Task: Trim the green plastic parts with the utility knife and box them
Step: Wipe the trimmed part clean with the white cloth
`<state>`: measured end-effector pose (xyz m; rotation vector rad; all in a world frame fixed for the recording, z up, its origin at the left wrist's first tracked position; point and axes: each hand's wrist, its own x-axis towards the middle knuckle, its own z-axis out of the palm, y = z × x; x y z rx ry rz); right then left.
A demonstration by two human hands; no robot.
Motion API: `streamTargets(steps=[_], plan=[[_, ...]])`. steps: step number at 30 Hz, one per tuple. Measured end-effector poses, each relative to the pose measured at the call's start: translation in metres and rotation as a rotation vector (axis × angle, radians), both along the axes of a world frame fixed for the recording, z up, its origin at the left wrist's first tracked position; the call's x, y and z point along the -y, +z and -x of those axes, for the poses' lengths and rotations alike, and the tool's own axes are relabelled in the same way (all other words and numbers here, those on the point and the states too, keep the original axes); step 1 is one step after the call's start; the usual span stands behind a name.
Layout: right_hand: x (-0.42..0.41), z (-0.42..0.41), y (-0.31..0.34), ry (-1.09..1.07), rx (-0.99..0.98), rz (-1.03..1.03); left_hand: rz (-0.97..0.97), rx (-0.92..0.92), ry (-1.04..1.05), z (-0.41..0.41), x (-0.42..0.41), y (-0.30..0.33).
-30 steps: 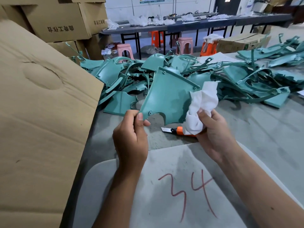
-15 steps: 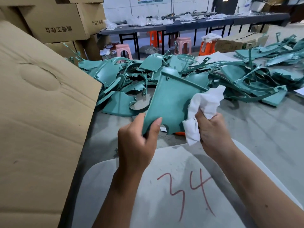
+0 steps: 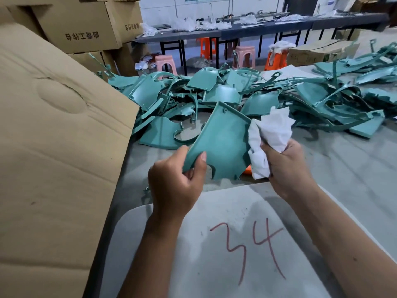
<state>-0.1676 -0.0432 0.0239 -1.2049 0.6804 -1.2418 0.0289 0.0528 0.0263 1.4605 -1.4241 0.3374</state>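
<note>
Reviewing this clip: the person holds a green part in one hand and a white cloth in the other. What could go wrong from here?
1. The left hand has only a grip on the lower edge of the green part, so pressure from the white cloth in the right hand could twist it loose.
2. The utility knife lies almost hidden under the part; only an orange sliver shows, so a blind reach risks a cut.
</note>
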Motion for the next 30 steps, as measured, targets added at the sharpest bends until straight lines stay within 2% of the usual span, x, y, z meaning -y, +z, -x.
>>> streamTargets(steps=[3,6,7,8,10,12,14,18,21,24,26,28,30], plan=[[0.003,0.005,-0.001,-0.19,-0.094,0.054,0.046,0.049,0.102,0.002,0.0,0.0],[0.005,0.013,-0.007,-0.37,-0.343,0.227,0.099,0.053,0.167,0.004,0.002,-0.002],[0.006,0.014,-0.008,-0.387,-0.369,0.26,0.131,0.054,0.185,0.002,0.003,-0.002],[0.005,0.014,-0.007,-0.357,-0.331,0.263,0.166,0.052,0.197,0.001,0.004,-0.002],[0.001,0.007,-0.002,-0.271,-0.131,0.185,0.208,0.036,0.212,0.002,0.006,-0.001],[-0.001,0.002,0.0,-0.266,0.048,0.052,0.248,0.014,0.231,0.004,0.006,0.003],[-0.002,0.0,0.001,-0.292,0.174,-0.071,0.256,-0.035,0.165,0.006,0.007,0.002],[-0.002,-0.003,0.012,-0.196,0.432,-0.291,0.012,-0.26,-0.158,0.019,0.009,-0.004],[-0.01,-0.008,0.018,-0.066,0.48,-0.339,-0.226,-0.426,-0.362,0.038,0.011,-0.009],[-0.028,-0.021,0.015,0.099,0.363,-0.304,-0.257,-0.657,-0.517,0.052,0.014,-0.01],[-0.039,-0.027,0.012,0.195,0.247,-0.26,-0.143,-0.821,-0.496,0.054,0.016,-0.01],[-0.041,-0.023,0.008,0.195,-0.033,-0.127,-0.056,-0.93,-0.408,0.046,0.019,-0.012],[-0.035,-0.018,0.004,0.138,-0.35,0.079,-0.063,-0.97,-0.44,0.037,0.02,-0.013]])
